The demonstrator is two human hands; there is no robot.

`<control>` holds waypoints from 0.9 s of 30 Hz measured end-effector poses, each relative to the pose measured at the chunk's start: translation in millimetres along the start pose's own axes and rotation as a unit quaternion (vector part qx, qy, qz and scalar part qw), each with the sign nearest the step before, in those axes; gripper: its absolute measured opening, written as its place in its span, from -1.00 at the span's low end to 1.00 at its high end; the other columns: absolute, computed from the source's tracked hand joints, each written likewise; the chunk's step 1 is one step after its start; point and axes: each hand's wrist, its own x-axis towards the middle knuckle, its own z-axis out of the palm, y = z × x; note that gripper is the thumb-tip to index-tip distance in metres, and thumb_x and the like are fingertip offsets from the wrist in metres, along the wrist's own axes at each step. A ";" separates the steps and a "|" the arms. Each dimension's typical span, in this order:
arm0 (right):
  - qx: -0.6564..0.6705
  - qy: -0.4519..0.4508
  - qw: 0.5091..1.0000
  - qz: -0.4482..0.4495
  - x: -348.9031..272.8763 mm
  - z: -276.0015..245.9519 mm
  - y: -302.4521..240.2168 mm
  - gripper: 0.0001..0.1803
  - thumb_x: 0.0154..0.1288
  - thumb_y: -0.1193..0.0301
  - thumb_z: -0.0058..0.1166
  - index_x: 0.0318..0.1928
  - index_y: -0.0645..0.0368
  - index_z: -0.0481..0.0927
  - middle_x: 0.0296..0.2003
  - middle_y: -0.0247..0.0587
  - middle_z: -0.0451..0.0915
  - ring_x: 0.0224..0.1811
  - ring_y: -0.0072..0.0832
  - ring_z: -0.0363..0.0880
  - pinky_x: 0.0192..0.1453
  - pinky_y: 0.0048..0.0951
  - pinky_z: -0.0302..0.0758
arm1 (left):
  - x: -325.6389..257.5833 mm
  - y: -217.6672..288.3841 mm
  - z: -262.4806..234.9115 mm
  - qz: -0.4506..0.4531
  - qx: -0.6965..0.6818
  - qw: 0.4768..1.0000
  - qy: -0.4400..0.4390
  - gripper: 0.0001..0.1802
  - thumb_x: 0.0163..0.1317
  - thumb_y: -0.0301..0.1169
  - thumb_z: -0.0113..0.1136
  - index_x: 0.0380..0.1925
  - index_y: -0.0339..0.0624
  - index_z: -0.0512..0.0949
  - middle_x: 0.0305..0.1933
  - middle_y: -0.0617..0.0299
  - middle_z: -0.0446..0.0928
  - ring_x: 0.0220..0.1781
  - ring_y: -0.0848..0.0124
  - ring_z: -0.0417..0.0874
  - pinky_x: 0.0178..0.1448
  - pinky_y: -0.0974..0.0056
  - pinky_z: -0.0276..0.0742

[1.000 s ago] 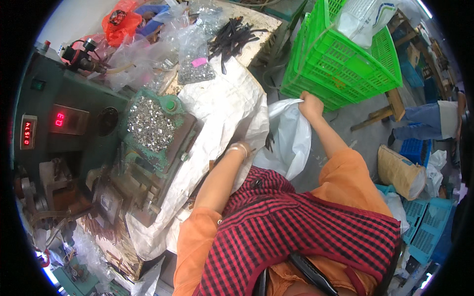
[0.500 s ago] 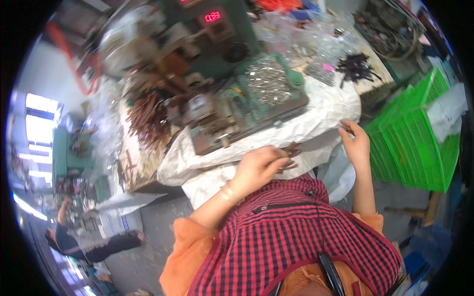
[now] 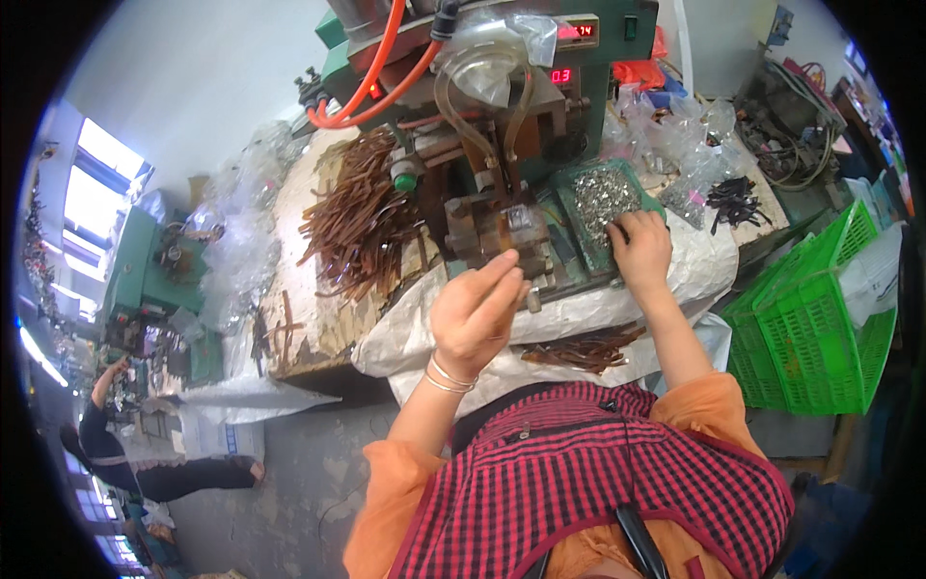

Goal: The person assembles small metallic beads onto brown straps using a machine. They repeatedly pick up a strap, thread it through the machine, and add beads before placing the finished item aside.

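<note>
My left hand (image 3: 475,314) is at the front of a green bench machine's metal work block (image 3: 521,228). Its fingers are pressed together, their tips close to the block. Whatever they pinch is too small to make out. My right hand (image 3: 644,253) reaches into a green tray (image 3: 595,259) of small shiny metal pieces (image 3: 603,193), thumb and fingers bent down at the pieces. Any piece between its fingertips is hidden. A bunch of brown strips (image 3: 584,353) lies on the white sheet (image 3: 405,333) just in front of me, below both hands.
Left of the machine is a large heap of brown strips (image 3: 362,217). Orange hoses (image 3: 371,87) hang above. Clear plastic bags (image 3: 699,145) and black strips (image 3: 738,201) lie at right. A green crate (image 3: 801,328) stands right; another person (image 3: 106,454) is far left.
My left hand has moved up from the lap to the machine's block. My right hand has gone to the tray of metal pieces. Brown strips now lie on the sheet; the view has shifted.
</note>
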 end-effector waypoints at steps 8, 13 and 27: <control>0.087 0.029 0.996 0.005 21.1 -2.2 5.0 -0.89 0.22 0.48 0.19 -0.26 0.17 0.72 -0.32 -0.12 0.65 -0.19 -0.11 0.58 -0.08 -0.20 0.51 | -3.8 -21.8 20.7 0.025 -0.025 0.997 -0.071 -0.71 -0.11 -0.56 0.53 -0.31 -0.17 0.69 -0.18 0.07 0.73 -0.48 0.34 0.67 -0.46 0.33 0.53; 0.194 -0.007 0.959 0.208 30.0 -3.9 13.5 -0.88 0.23 0.48 0.22 -0.23 0.24 0.70 -0.28 -0.10 0.67 -0.17 -0.15 0.63 -0.01 -0.29 0.51 | -5.8 -27.2 23.2 0.035 -0.036 0.996 -0.068 -0.70 -0.13 -0.54 0.53 -0.31 -0.17 0.70 -0.19 0.05 0.73 -0.51 0.38 0.65 -0.50 0.35 0.48; 0.168 -0.016 0.985 0.034 20.2 18.8 -1.3 -0.82 0.39 0.49 0.10 -0.08 0.25 0.67 -0.14 -0.05 0.70 -0.06 -0.15 0.66 0.09 -0.30 0.52 | -58.3 -19.2 -36.9 -0.113 0.156 0.980 -0.050 -0.74 0.03 -0.54 0.37 -0.22 -0.15 0.71 -0.12 0.12 0.71 -0.40 0.32 0.67 -0.35 0.34 0.51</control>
